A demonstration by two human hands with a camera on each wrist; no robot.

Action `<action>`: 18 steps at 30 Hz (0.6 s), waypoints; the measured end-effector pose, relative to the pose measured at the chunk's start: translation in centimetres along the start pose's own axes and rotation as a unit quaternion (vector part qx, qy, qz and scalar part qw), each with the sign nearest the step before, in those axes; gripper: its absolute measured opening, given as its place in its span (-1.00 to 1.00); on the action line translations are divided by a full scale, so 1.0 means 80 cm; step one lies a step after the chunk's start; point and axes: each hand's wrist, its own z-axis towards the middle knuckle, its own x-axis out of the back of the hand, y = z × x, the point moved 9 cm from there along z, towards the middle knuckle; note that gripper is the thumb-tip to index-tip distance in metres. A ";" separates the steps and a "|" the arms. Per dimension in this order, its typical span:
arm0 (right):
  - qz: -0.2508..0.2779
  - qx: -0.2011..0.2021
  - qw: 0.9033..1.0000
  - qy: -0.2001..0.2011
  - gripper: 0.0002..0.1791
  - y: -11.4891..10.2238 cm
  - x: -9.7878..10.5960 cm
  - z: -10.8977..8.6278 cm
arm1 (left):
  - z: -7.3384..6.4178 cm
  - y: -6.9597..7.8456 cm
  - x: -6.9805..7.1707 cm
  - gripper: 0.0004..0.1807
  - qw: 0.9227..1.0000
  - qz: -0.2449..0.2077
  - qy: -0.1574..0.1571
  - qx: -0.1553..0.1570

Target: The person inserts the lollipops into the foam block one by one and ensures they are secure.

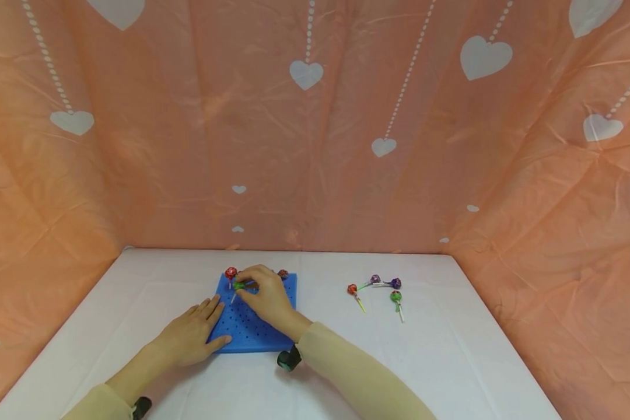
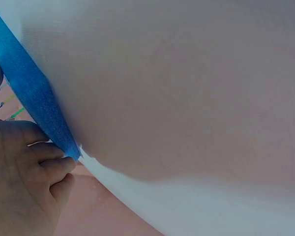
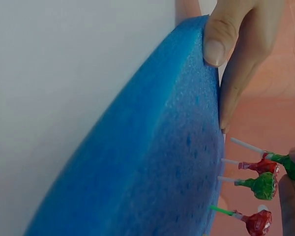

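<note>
A blue foam board [image 1: 257, 335] dotted with small holes lies on the white table. My right hand [image 1: 268, 297] is over its far left part, pinching a green-wrapped lollipop [image 3: 290, 164] near the head. The stick slants down toward the board; in the right wrist view its tip looks apart from the surface. A red lollipop [image 3: 264, 167], a green lollipop [image 3: 263, 187] and a darker red lollipop [image 3: 258, 223] stand in the board. My left hand [image 1: 194, 329] rests against the board's left edge, fingers extended, thumb [image 3: 215, 51] on the near left corner.
Right of the board lie several loose lollipops: an orange-red one [image 1: 352, 289], a light purple one [image 1: 375, 279], a dark purple one [image 1: 395, 283] and a green one [image 1: 396, 297]. An orange curtain [image 1: 336, 192] with white hearts encloses the table [image 1: 425, 361] at the back and sides.
</note>
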 end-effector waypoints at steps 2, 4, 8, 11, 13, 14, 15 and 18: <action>-0.005 -0.005 1.000 -0.006 -0.79 0.000 -0.003 0.001 | 0.000 0.001 0.001 -0.08 1.000 0.001 0.002 -0.002; -0.006 -0.011 1.000 -0.012 -0.79 0.001 -0.007 0.001 | 0.000 0.001 0.000 -0.08 1.000 0.001 0.002 -0.003; -0.012 -0.023 0.999 -0.019 -0.79 0.004 -0.012 -0.001 | 0.000 0.000 -0.002 -0.07 1.000 -0.001 -0.002 -0.003; -0.019 -0.028 0.999 -0.023 -0.79 0.005 -0.015 -0.001 | 0.000 -0.001 -0.003 -0.07 1.000 -0.001 -0.003 -0.003; -0.023 -0.029 0.999 -0.025 -0.79 0.006 -0.016 -0.001 | 0.000 -0.001 -0.003 -0.07 1.000 0.000 -0.003 -0.002; -0.027 -0.029 0.999 -0.026 -0.79 0.006 -0.017 -0.001 | 0.000 -0.001 -0.003 -0.07 1.000 0.001 -0.003 -0.002; -0.032 -0.028 0.999 -0.027 -0.79 0.006 -0.017 -0.001 | 0.001 -0.001 -0.002 -0.07 1.000 0.002 -0.002 -0.002; -0.049 -0.022 0.998 -0.030 -0.78 0.003 -0.019 0.000 | 0.001 -0.001 -0.001 -0.07 1.000 0.004 0.000 -0.004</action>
